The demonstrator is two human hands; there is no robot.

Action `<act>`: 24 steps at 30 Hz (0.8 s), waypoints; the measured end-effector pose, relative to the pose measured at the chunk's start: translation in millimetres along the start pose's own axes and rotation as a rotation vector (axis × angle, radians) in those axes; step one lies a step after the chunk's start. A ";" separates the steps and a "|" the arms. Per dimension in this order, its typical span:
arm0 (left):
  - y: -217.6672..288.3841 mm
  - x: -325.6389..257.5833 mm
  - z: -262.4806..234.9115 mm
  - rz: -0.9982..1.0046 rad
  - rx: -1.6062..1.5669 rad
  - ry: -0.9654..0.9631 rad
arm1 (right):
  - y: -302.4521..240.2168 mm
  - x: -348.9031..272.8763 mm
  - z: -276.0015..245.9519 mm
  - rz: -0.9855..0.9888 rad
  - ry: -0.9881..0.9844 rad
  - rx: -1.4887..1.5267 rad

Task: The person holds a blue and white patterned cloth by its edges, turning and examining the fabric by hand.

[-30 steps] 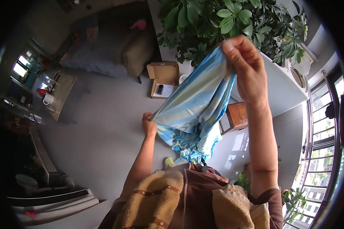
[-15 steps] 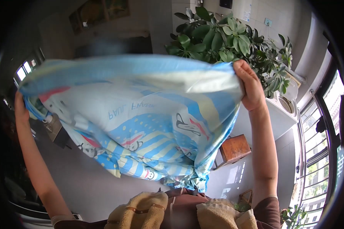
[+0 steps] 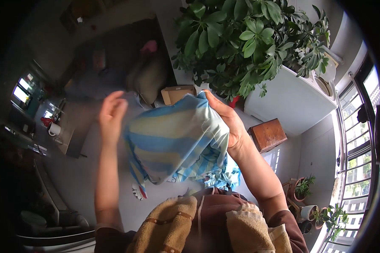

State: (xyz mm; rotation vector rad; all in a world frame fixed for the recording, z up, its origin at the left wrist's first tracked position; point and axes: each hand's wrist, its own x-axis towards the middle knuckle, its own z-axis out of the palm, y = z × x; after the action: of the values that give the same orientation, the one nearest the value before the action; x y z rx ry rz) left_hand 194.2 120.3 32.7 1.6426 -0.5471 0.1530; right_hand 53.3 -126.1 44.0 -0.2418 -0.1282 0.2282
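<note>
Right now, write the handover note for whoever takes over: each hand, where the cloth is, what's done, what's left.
Right hand: shut grip on the top edge of the blue and cream striped cloth, held up at chest height.
Left hand: open, fingers spread, at the cloth's left edge, gripping nothing.
Cloth: bunched, hanging from the right hand, lower end trailing near the lap.
Done: cloth is off the floor, in hand.
Left: left hand has no hold yet; cloth is not folded or laid down.

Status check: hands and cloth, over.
Right hand gripping blue striped cloth at its top edge. Left hand open beside it, blurred. Cloth hanging bunched, nothing blocking.
</note>
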 end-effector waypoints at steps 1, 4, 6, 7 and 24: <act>27.2 -24.4 33.9 0.238 0.012 -0.141 | 8.3 1.3 -7.4 0.000 0.079 0.128; 73.4 -68.4 74.6 0.716 0.341 -0.450 | 27.6 7.4 -15.2 0.074 0.251 0.046; 64.6 -71.4 86.1 0.815 0.393 -0.363 | 30.4 11.5 -23.3 0.134 0.152 0.045; 58.5 -71.8 85.9 0.812 0.380 -0.357 | 31.2 11.0 -24.4 0.156 0.175 0.057; 36.1 -89.6 104.6 -0.099 -0.438 -0.390 | -16.5 -8.8 15.5 0.016 0.053 -1.346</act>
State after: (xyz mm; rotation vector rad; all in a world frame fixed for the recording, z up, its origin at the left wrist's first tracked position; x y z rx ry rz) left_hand 77.8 40.9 12.3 1.2669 -0.7333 -0.3473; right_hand 45.8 -140.4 62.2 -1.5865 -0.2132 0.1193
